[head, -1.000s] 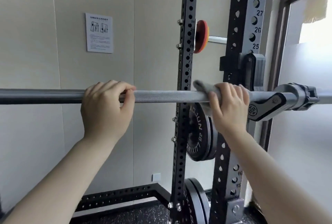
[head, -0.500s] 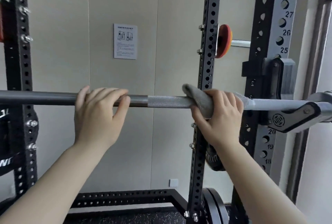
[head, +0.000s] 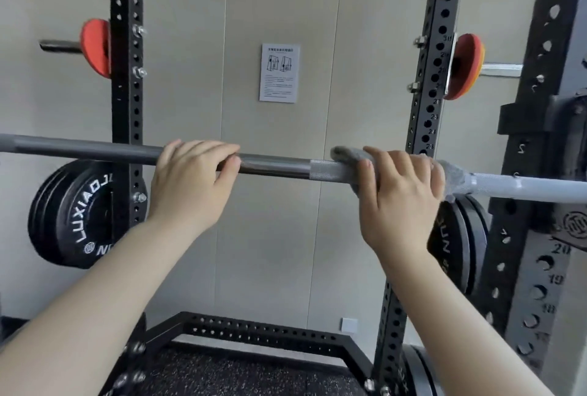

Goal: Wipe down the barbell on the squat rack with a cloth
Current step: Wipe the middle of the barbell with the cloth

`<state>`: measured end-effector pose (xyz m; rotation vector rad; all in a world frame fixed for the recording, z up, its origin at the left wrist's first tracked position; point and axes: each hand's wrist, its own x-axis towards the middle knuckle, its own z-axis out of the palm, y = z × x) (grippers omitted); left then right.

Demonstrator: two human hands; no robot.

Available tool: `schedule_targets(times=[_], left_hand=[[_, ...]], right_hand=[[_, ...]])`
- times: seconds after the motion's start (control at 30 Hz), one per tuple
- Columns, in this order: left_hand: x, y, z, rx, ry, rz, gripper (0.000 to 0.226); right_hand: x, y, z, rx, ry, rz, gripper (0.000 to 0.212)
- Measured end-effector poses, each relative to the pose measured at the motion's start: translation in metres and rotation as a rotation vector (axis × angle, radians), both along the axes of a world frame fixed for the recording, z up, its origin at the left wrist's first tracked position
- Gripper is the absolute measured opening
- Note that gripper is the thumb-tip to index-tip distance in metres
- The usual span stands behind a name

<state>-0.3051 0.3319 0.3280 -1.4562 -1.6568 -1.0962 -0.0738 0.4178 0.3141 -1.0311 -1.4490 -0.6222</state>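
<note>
Left hand (head: 187,186) fingers curl over the bare barbell (head: 273,168); right hand (head: 401,195) clasps the grey cloth (head: 347,155) around it.

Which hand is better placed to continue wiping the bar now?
The right hand: its grip already wraps the grey cloth around the barbell. The left hand holds the bare bar, without cloth.

cloth (head: 347,155) on barbell (head: 276,168), right of left hand (head: 187,182)
</note>
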Motion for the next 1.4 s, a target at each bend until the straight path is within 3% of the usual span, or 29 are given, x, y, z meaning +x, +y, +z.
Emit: schedule_targets(times=[0.07, 0.17, 0.3, 0.4, 0.47, 0.53, 0.63, 0.73, 0.8, 0.87, 0.97, 1.07, 1.2, 1.3, 1.4], left_hand=[[-0.004, -0.002, -0.004, -0.017, 0.002, -0.002, 0.030], [-0.006, -0.003, -0.007, -0.026, 0.041, -0.004, 0.030], [-0.017, -0.006, -0.006, -0.069, 0.110, -0.010, 0.036], [-0.028, -0.007, -0.004, -0.096, 0.149, -0.071, 0.044], [-0.035, -0.006, -0.003, -0.113, 0.137, -0.157, 0.049], [-0.043, -0.006, -0.001, -0.108, 0.068, -0.224, 0.053], [-0.065, -0.010, 0.001, -0.085, 0.002, -0.184, 0.056], [-0.102, -0.018, 0.002, -0.106, -0.025, -0.087, 0.056], [-0.129, -0.023, 0.000, -0.116, -0.038, -0.043, 0.054], [-0.146, -0.025, -0.004, -0.122, 0.006, -0.022, 0.048], [-0.148, -0.023, -0.011, -0.106, 0.038, -0.022, 0.043], [-0.148, -0.022, -0.011, -0.090, 0.061, -0.011, 0.043], [-0.165, -0.022, -0.009, -0.109, 0.163, -0.029, 0.047], [-0.166, -0.020, -0.010, -0.060, 0.156, -0.078, 0.041], [-0.160, -0.014, -0.014, 0.036, 0.086, -0.105, 0.036]], right_hand=[[-0.046, -0.012, 0.000, -0.054, 0.078, 0.051, 0.036], [-0.107, -0.033, -0.011, -0.013, -0.155, 0.141, 0.035], [-0.072, -0.020, -0.004, 0.051, -0.323, 0.063, 0.036], [-0.040, -0.013, 0.001, -0.059, -0.102, -0.046, 0.038], [-0.067, -0.019, 0.006, -0.130, 0.125, -0.077, 0.039], [-0.123, -0.033, 0.008, -0.163, 0.166, -0.024, 0.035], [-0.192, -0.056, -0.011, -0.045, -0.081, 0.130, 0.031], [-0.172, -0.044, -0.010, 0.040, -0.259, 0.110, 0.034], [-0.142, -0.034, -0.007, 0.014, -0.183, -0.019, 0.034], [-0.131, -0.033, -0.004, -0.072, 0.020, -0.089, 0.037], [-0.188, -0.041, 0.003, -0.173, 0.221, -0.088, 0.037], [-0.248, -0.058, -0.007, -0.064, -0.002, 0.068, 0.029], [-0.202, -0.047, -0.006, 0.036, -0.275, 0.006, 0.036], [-0.156, -0.043, -0.003, -0.042, -0.061, -0.111, 0.038], [-0.183, -0.042, 0.006, -0.141, 0.226, -0.167, 0.033]])
